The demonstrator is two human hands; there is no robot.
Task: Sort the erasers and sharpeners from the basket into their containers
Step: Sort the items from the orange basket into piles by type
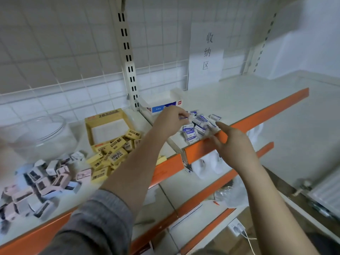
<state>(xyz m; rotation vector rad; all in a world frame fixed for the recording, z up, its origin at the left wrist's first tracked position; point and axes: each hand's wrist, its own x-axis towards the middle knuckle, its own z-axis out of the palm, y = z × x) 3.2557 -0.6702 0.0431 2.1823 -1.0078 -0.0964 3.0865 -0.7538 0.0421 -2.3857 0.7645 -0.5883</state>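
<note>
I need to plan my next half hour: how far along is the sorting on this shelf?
Things look grouped by kind, yet little is boxed. The yellow erasers lie heaped outside the yellow box, the sharpeners sit loose beside the clear tub, and blue-and-white erasers are piled before the blue-and-white box. In hand: the left hand pinches one; the right hand reaches in. Most remains.

A white shelf (239,96) with an orange front edge carries everything. On its left part lie a clear jar (42,137), scattered sharpeners (36,183), an open yellow box (108,126) and yellow erasers (112,153). Farther right lie a white-and-blue box (163,105) and a heap of blue-and-white erasers (198,127) near the front edge.
</note>
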